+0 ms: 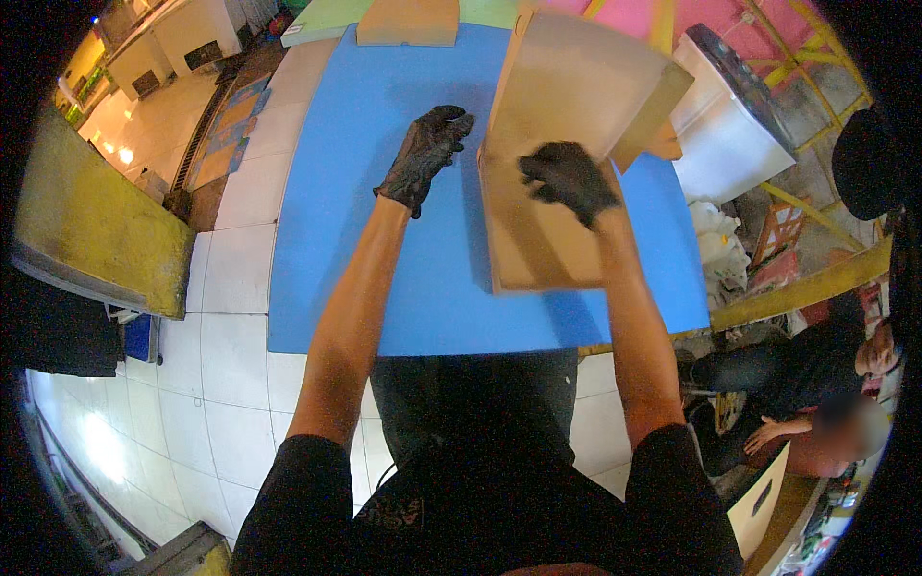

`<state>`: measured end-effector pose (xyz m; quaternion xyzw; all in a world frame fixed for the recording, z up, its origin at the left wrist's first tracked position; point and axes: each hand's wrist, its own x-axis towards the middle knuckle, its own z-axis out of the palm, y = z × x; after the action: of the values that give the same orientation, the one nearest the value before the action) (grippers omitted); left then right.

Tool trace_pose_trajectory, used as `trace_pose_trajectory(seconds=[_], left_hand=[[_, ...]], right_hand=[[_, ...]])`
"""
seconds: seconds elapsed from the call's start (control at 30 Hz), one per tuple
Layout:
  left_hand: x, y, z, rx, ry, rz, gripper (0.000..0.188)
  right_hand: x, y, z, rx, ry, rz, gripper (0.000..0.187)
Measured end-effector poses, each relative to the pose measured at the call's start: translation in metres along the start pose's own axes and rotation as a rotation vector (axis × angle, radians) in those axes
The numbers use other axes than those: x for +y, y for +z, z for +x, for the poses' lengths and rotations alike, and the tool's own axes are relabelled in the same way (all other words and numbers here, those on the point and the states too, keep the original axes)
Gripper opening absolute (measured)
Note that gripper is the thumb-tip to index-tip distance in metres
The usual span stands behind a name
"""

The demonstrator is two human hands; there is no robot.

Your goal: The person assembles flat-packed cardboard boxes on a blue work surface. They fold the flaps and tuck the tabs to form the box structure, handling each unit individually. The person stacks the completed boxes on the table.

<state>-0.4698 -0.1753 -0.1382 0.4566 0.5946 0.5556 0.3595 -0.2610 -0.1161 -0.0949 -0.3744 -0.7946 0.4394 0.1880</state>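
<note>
A brown flat cardboard box (552,252) sits on the right part of a blue tabletop (432,288), its lid (583,91) raised at the far side. My right hand (573,180), in a black glove, hovers over the box's base with fingers bent and apart; nothing shows in it. To the left of the box, my left hand (430,152), also black-gloved, is over the blue surface. Its fingers are loosely curled, a little apart, and I see nothing held. Whether the right fingertips touch the cardboard, I cannot tell.
Another cardboard box (408,21) lies at the table's far edge. Beyond the right side stands a white chest-like box (732,106) with a dark top. A seated person (783,413) is at the lower right. White floor tiles (230,278) run along the left.
</note>
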Motion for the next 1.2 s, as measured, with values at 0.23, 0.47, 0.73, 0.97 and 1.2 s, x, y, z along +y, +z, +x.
trace_pose_trajectory(seconds=[0.23, 0.47, 0.73, 0.97, 1.2], left_hand=[[-0.019, 0.04, 0.01, -0.012, 0.22, 0.264, 0.046], [-0.032, 0.012, 0.014, 0.004, 0.283, 0.261, 0.03], [-0.021, 0.021, 0.002, -0.061, 0.501, 0.695, 0.044], [-0.026, 0.003, -0.001, -0.025, 0.45, 0.929, 0.078], [-0.013, 0.002, -0.011, -0.299, 0.492, 0.866, 0.059]], right_hand=[[0.099, -0.121, -0.027, 0.574, -0.164, -0.84, 0.024], [0.118, -0.119, 0.006, 0.556, -0.156, -0.592, 0.034], [0.129, -0.114, -0.043, 0.364, -0.002, -0.202, 0.045], [0.105, -0.11, -0.134, 0.257, -0.165, 0.371, 0.064], [0.087, -0.052, -0.143, 0.451, -0.291, -0.305, 0.076]])
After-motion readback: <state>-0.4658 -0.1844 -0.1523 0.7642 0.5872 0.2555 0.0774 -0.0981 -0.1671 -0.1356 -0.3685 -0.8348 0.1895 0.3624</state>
